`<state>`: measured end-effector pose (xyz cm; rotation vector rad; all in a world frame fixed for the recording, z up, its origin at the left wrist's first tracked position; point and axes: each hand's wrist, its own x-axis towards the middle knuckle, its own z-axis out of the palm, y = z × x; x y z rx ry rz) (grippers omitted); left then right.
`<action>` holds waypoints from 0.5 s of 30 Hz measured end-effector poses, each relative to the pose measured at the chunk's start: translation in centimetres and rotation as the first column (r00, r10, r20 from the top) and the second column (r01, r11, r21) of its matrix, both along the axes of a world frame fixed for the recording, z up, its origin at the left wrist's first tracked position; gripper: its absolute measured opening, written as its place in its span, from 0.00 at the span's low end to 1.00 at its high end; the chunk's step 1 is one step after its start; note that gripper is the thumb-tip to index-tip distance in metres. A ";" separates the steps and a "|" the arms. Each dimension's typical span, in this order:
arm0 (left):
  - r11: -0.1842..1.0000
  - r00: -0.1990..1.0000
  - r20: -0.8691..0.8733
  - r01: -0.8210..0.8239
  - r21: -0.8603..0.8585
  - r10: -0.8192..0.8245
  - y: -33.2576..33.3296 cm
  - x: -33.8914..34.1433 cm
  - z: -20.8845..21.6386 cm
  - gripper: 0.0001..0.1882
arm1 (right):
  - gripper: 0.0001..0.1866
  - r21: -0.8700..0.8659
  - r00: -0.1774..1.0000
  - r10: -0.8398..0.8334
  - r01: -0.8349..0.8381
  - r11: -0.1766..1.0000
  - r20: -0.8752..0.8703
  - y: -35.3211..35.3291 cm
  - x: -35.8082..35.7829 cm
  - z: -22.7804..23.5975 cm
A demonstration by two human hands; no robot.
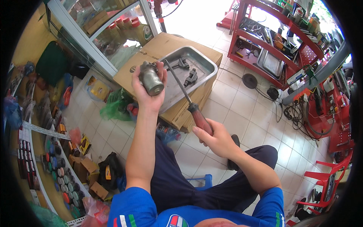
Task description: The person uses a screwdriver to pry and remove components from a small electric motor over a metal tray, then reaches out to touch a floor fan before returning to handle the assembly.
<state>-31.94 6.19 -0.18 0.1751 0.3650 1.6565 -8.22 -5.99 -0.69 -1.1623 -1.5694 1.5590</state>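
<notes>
**Motor housing held up, screwdriver tip at its top end**

Motor housing [151, 80], a grey metal cylinder, sits in the left hand [148, 90], whose fingers wrap closed around its body and hold it raised above the tray. The right hand [215, 140] has its fingers closed on the reddish-brown handle of a long screwdriver [185, 94]; the shaft runs up and to the left, and its tip ends near the small fittings at the upper end of the cylinder. Whether the tip is seated in a screw or just beside one is too small to tell.

By the look of it, the step in hand is working a fastener at the cylinder's top end. The next move calls for a steady left grip and the blade kept in line with the screw, or it may slip.

Beyond the hands, a metal tray [206, 72] rests on a cardboard box [170, 43] and holds two dark small parts [191, 77]. Below it all is a tiled floor [242, 113].
</notes>
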 end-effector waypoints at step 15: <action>0.985 0.992 0.056 0.102 0.139 -0.111 -0.4 0.6 -0.3 0.28 | 0.29 0.071 0.979 0.006 -0.020 0.997 0.202 -0.1 -0.2 -0.4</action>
